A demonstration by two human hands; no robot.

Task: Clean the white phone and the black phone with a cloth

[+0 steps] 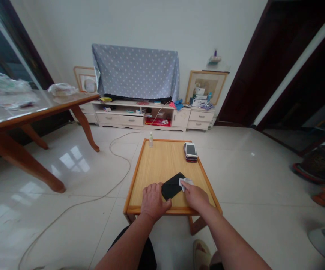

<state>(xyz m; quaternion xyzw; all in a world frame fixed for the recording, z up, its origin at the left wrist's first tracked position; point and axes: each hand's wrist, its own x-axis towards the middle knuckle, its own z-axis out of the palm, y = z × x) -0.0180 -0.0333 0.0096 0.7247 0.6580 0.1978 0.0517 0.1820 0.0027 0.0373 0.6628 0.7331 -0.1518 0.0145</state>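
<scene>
A flat black rectangular device, like a tablet, lies aslant near the front of the small wooden table. My left hand grips its left end, the thumb at the near corner and the fingers along the edge. In my right hand is a crumpled white wipe, pinched and touching the device's right end. At the table's back right corner sits a stack of devices, with a white-framed one on top. A small clear bottle with a pale pump top stands upright at the back left.
A cable runs across the tiled floor on the left. A larger wooden table with plastic bags stands there too. Against the wall is a white TV cabinet, beneath a dotted grey cloth. My slippered foot is below the table.
</scene>
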